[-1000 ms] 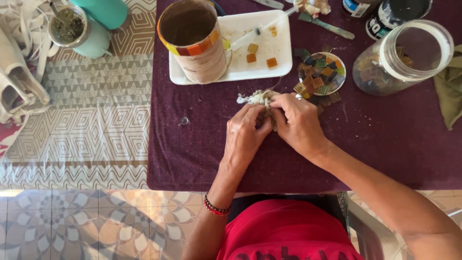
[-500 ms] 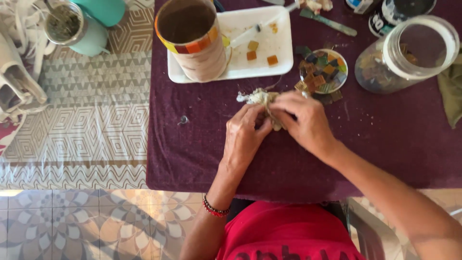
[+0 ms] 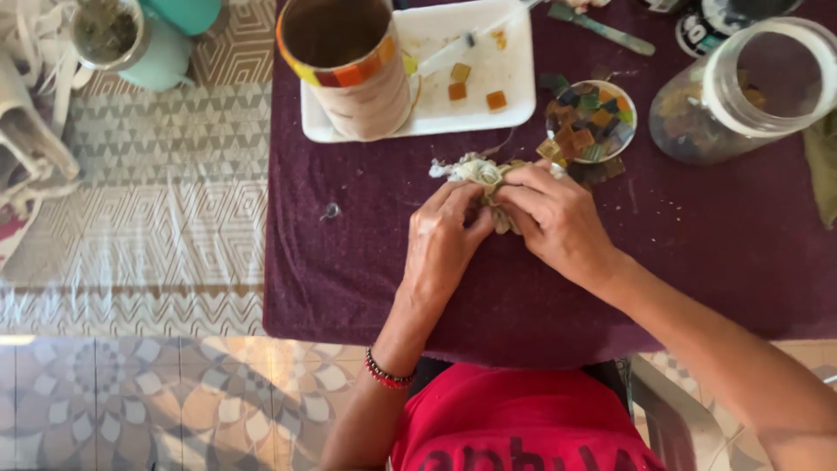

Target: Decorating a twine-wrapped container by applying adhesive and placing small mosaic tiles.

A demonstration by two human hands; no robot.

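Crumpled rag (image 3: 481,171), gripped by left hand (image 3: 445,244) and right hand (image 3: 558,222), could knock the tile dish (image 3: 593,122) at two o'clock.

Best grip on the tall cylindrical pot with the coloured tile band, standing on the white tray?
Take the tall cylindrical pot with the coloured tile band around its plain lower wall, coming from the left, where the purple cloth is bare. It stands upright with its mouth open, and loose tiles lie to its right on the white tray. Both hands are busy elsewhere.
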